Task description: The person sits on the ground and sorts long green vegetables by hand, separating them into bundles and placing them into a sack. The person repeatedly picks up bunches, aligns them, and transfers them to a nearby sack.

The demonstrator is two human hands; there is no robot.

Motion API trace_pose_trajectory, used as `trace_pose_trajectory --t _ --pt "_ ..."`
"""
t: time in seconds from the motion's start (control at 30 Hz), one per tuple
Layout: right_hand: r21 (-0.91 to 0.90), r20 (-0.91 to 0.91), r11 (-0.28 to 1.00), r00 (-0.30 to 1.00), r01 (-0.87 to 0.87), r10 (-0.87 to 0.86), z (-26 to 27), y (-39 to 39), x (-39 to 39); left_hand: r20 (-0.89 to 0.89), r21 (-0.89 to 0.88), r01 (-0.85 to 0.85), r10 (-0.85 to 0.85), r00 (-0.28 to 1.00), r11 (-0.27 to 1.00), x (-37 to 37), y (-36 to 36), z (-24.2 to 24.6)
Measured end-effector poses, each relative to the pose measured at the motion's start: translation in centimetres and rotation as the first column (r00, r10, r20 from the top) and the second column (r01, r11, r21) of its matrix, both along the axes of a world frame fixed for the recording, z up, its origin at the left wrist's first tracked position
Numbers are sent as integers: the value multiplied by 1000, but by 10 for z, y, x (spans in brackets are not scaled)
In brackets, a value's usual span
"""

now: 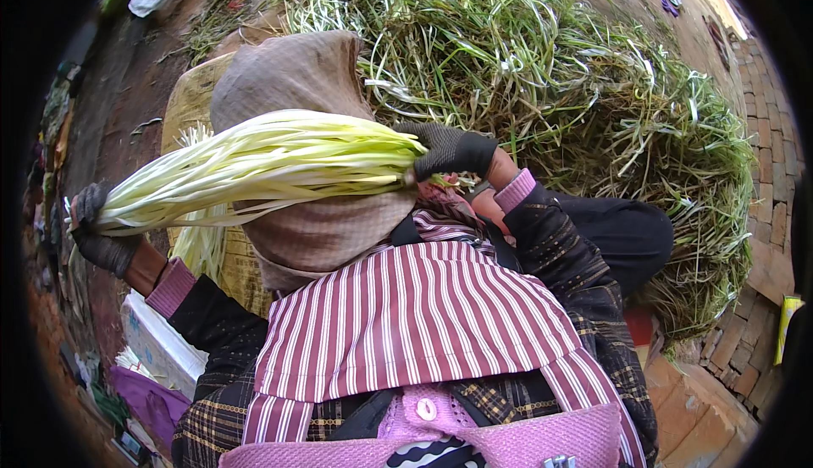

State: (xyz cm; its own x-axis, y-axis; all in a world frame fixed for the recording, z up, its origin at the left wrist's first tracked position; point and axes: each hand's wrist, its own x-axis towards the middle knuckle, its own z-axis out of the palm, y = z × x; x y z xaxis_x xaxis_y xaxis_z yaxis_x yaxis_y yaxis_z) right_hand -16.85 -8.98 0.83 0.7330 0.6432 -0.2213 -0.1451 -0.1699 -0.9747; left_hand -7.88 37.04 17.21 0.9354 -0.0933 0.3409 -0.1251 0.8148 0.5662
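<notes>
A long bunch of pale yellow-green leafy stalks (273, 160), which look like blanched garlic chives, stretches sideways above my lap. My left hand (98, 230), in a dark glove with bare skin showing at the fingers, is closed around the bunch's whitish left end. At the yellower right end, my right hand (451, 150) grips the bunch in a dark knit glove; its fingertips are partly hidden. A brown checked cloth (330, 233) covers my lap beneath the bunch. More pale stalks (200, 249) lie below my left forearm on a worn yellow sheet (244, 271), partly covered.
A large heap of green and dried leaf waste (540, 74) rises ahead and to the right. Left of me stand a white foam box (165, 334) and a purple cloth or bag (152, 398). Brick paving (768, 182) and a brown cardboard-like sheet (692, 411) lie at right.
</notes>
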Motion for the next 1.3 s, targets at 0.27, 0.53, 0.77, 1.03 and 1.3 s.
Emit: trace_pose_trajectory --t 0.27,0.53,0.77,1.03,1.3 --pt "-352 223 922 971 160 -83 -45 10 -26 -26 -67 56 -58 998 996 -1 -6 -10" --pt "-170 314 930 912 327 -264 -58 -31 -7 -59 63 -92 96 994 994 2 -3 -26" --pt "-130 160 925 928 356 -335 -76 -24 -19 -179 50 -106 113 977 993 11 -12 -60" --pt "-148 -19 930 939 338 -344 -85 -15 -20 -280 -6 12 -13 960 1000 28 -6 -93" --pt "-394 30 896 977 204 -210 -95 -13 -17 -279 88 -10 35 960 996 34 -10 -102"
